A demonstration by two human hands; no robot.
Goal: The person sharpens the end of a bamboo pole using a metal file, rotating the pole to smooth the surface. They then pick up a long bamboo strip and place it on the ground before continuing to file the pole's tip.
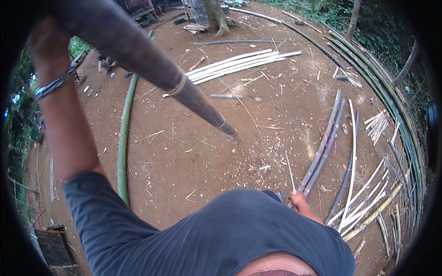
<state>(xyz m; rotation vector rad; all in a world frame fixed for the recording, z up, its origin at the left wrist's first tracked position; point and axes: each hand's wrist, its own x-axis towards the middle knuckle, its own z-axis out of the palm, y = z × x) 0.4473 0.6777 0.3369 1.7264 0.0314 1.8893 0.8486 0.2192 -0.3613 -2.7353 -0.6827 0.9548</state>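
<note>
My left hand [43, 41] is raised high at the upper left, closed around the thick end of a dark grey bamboo pole [152, 69]. The pole slants down to the right and its tip ends above the dirt ground near the middle. A metal bracelet [53, 85] circles my left wrist. My right hand [299, 201] is low beside my dark blue shirt, pinching a thin pale bamboo sliver [290, 172] that points upward.
A long green bamboo pole [123, 138] lies on the dirt at left. Pale split strips [239, 64] lie at top centre, grey split poles [324, 147] and more pale strips [363, 207] at right. Several long green poles [391, 101] curve along the right edge. A tree trunk [214, 16] stands at the top.
</note>
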